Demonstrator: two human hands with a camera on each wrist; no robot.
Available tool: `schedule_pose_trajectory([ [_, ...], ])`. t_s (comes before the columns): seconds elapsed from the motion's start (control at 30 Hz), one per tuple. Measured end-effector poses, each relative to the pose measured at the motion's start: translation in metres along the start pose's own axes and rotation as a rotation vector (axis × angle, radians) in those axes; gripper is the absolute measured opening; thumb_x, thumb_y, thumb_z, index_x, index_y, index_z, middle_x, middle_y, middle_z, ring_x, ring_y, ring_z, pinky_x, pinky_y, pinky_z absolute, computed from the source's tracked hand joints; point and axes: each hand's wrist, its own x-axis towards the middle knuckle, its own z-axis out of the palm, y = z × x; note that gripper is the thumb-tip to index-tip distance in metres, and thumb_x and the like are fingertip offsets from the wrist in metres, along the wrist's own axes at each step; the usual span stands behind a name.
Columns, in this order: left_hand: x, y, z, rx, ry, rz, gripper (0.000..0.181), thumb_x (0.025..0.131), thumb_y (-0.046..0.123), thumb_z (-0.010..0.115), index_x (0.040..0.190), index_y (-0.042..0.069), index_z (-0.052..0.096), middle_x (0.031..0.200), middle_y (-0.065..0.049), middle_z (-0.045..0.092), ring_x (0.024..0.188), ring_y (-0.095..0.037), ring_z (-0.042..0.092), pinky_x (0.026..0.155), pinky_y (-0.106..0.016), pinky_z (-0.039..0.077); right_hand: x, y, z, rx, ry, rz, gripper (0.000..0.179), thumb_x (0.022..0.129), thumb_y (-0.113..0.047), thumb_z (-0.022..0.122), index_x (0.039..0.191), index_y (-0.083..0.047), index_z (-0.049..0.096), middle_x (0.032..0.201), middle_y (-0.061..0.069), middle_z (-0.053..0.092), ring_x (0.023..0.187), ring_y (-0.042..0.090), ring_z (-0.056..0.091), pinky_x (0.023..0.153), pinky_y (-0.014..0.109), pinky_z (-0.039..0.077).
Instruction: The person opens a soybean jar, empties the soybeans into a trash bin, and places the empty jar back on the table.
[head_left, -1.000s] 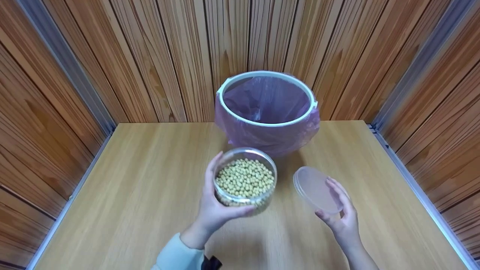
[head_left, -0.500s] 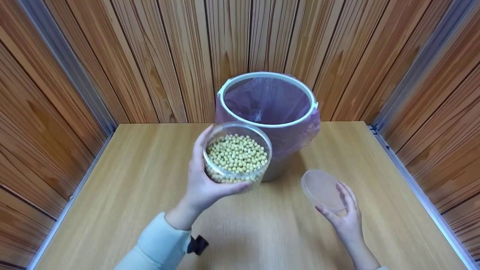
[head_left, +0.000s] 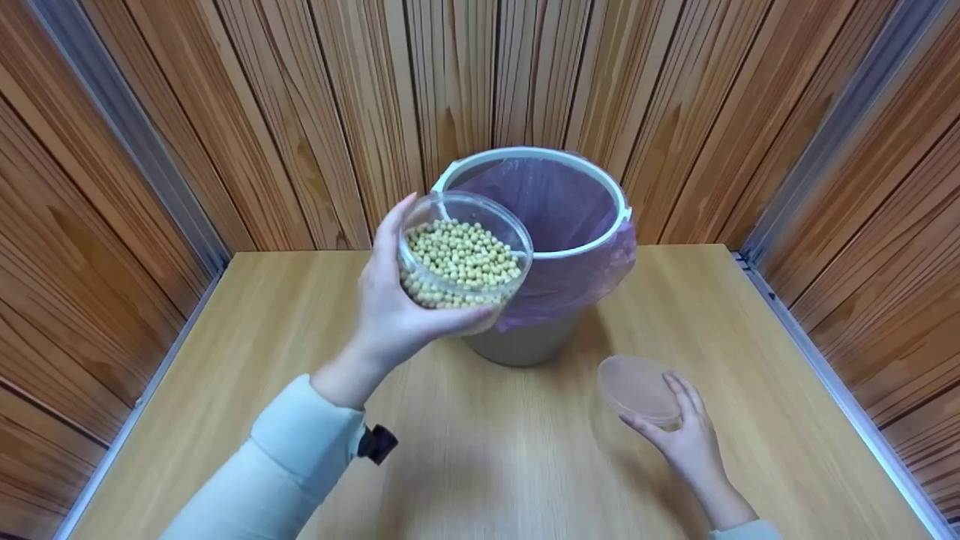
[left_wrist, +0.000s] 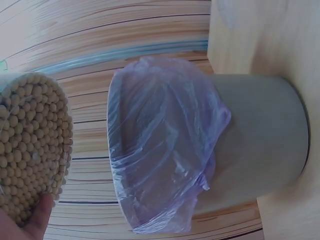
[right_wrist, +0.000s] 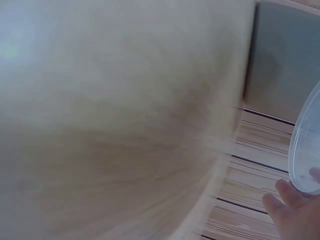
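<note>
My left hand (head_left: 394, 304) grips a clear round plastic jar (head_left: 517, 281) from its left side, thumb across the front. Pale yellow-green soybeans (head_left: 461, 255) fill much of it, and the jar tilts a little to the right. It is held up in front of the left part of a trash can's white rim. In the left wrist view the beans (left_wrist: 32, 140) show through the jar's wall. Lower right, my right hand (head_left: 686, 435) holds a translucent round lid (head_left: 637, 388) by its edge, above the table. The right wrist view shows part of this lid (right_wrist: 306, 145).
A grey trash can (head_left: 525, 345) stands at the back of the wooden table (head_left: 315, 465). A purple plastic bag (head_left: 577, 281) lines it, folded over under the white ring (head_left: 616, 191). Wood-panelled walls (head_left: 315, 112) enclose the table at the back and both sides.
My left hand has raised the jar of soybeans up and to the left, toward the trash can's rim, tilting it slightly. The right hand with the lid has shifted slightly down.
</note>
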Motion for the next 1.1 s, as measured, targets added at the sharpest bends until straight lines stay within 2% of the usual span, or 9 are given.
schedule_pose_trajectory([
  [0.13, 0.01, -0.001, 0.002, 0.068, 0.001, -0.005, 0.113, 0.051, 0.042, 0.089, 0.143, 0.016, 0.029, 0.135, 0.003, 0.047, 0.118, -0.016, 0.048, 0.1, -0.033, 0.038, 0.003, 0.005, 0.003, -0.037, -0.062, 0.023, 0.091, 0.072, -0.041, 0.076, 0.141, -0.002, 0.031, 0.148, 0.02, 0.023, 0.131, 0.05, 0.023, 0.1, 0.066, 0.025],
  [0.27, 0.019, -0.001, 0.004, 0.158, 0.007, -0.05, 0.115, 0.05, 0.051, 0.086, 0.143, 0.018, 0.028, 0.135, 0.002, 0.045, 0.118, -0.014, 0.047, 0.1, -0.035, 0.038, 0.007, 0.009, 0.006, -0.038, -0.112, 0.056, 0.094, 0.073, -0.046, 0.074, 0.142, -0.002, 0.03, 0.149, 0.019, 0.021, 0.132, 0.047, 0.023, 0.102, 0.064, 0.024],
  [0.33, 0.022, -0.002, 0.003, 0.229, 0.005, -0.072, 0.116, 0.049, 0.058, 0.083, 0.144, 0.018, 0.028, 0.136, 0.001, 0.045, 0.119, -0.014, 0.045, 0.1, -0.037, 0.037, 0.008, 0.01, 0.008, -0.028, -0.137, 0.064, 0.095, 0.073, -0.047, 0.074, 0.143, -0.002, 0.029, 0.15, 0.019, 0.02, 0.127, 0.045, 0.035, 0.102, 0.062, 0.026],
  [0.47, 0.026, -0.004, -0.001, 0.339, 0.009, -0.119, 0.119, 0.047, 0.066, 0.079, 0.143, 0.018, 0.027, 0.136, 0.001, 0.045, 0.119, -0.014, 0.044, 0.1, -0.037, 0.035, 0.011, 0.014, 0.011, -0.026, -0.172, 0.051, 0.097, 0.072, -0.047, 0.075, 0.143, -0.001, 0.029, 0.149, 0.022, 0.02, 0.125, 0.044, 0.038, 0.102, 0.062, 0.026],
  [0.6, 0.028, -0.008, -0.003, 0.364, 0.028, -0.17, 0.118, 0.046, 0.067, 0.079, 0.142, 0.018, 0.028, 0.135, -0.002, 0.046, 0.117, -0.016, 0.045, 0.098, -0.039, 0.037, 0.012, 0.018, 0.013, -0.039, -0.197, 0.019, 0.097, 0.072, -0.046, 0.075, 0.142, 0.001, 0.028, 0.147, 0.024, 0.022, 0.129, 0.047, 0.029, 0.101, 0.064, 0.026],
  [0.67, 0.029, -0.01, -0.005, 0.377, 0.03, -0.195, 0.119, 0.046, 0.067, 0.079, 0.141, 0.018, 0.027, 0.136, -0.003, 0.045, 0.117, -0.017, 0.045, 0.098, -0.041, 0.036, 0.013, 0.019, 0.015, -0.037, -0.208, 0.007, 0.098, 0.071, -0.045, 0.076, 0.142, 0.002, 0.028, 0.147, 0.024, 0.022, 0.121, 0.043, 0.043, 0.099, 0.062, 0.031],
  [0.83, 0.031, -0.012, -0.008, 0.431, 0.035, -0.265, 0.121, 0.044, 0.07, 0.078, 0.14, 0.017, 0.027, 0.134, -0.003, 0.046, 0.118, -0.019, 0.045, 0.097, -0.041, 0.038, 0.014, 0.02, 0.019, -0.069, -0.266, -0.021, 0.103, 0.069, -0.047, 0.077, 0.143, 0.002, 0.025, 0.148, 0.024, 0.019, 0.125, 0.044, 0.036, 0.099, 0.064, 0.028],
  [0.9, 0.032, -0.013, -0.01, 0.442, 0.048, -0.283, 0.123, 0.043, 0.07, 0.078, 0.14, 0.016, 0.027, 0.132, -0.005, 0.047, 0.117, -0.02, 0.045, 0.096, -0.04, 0.039, 0.014, 0.021, 0.021, -0.112, -0.294, -0.036, 0.106, 0.068, -0.051, 0.076, 0.144, 0.002, 0.024, 0.149, 0.024, 0.018, 0.132, 0.049, 0.019, 0.101, 0.066, 0.022],
  [1.1, 0.035, -0.016, -0.014, 0.479, 0.054, -0.286, 0.123, 0.044, 0.069, 0.078, 0.141, 0.013, 0.027, 0.135, -0.007, 0.045, 0.121, -0.021, 0.043, 0.099, -0.04, 0.037, 0.013, 0.023, 0.028, -0.237, -0.324, -0.109, 0.113, 0.062, -0.06, 0.074, 0.142, 0.004, 0.028, 0.148, 0.024, 0.023, 0.134, 0.047, 0.017, 0.105, 0.064, 0.012],
])
